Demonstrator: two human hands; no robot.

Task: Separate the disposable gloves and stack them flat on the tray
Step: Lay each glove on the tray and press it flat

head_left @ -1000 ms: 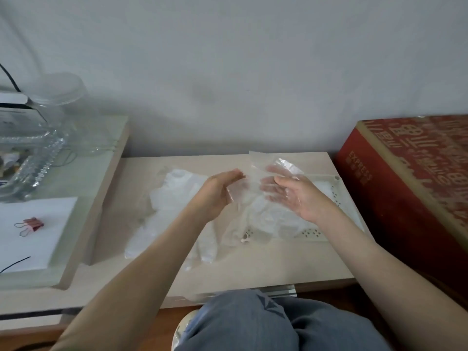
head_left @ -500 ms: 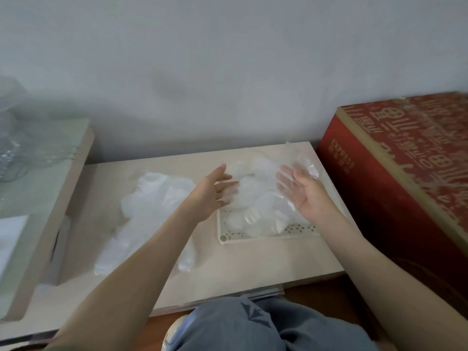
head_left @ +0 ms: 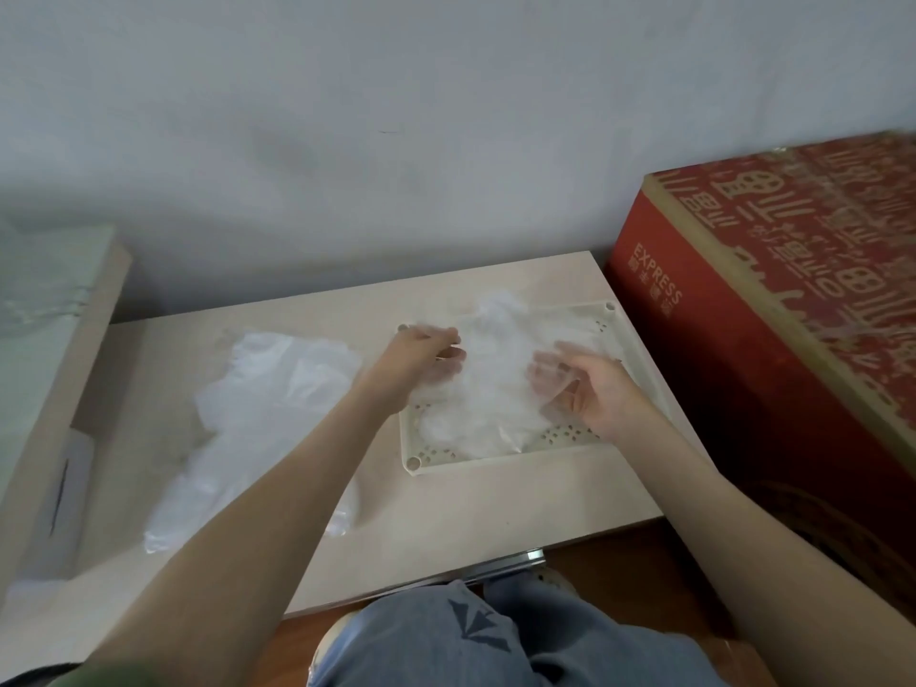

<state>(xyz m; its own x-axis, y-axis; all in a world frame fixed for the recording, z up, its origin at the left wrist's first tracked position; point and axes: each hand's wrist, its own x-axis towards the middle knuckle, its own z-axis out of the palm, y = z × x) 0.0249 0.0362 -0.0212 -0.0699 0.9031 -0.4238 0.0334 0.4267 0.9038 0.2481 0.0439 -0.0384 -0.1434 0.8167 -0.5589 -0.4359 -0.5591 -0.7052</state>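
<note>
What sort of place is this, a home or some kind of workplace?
Most likely a room in a home, not a workshop: a low wooden table against a plain painted wall, a red express shipping box standing beside it, and a perforated tray of thin plastic gloves.

Gloves point(head_left: 495, 394) on tray point(head_left: 500, 461) — pile point(head_left: 277, 389) left
</note>
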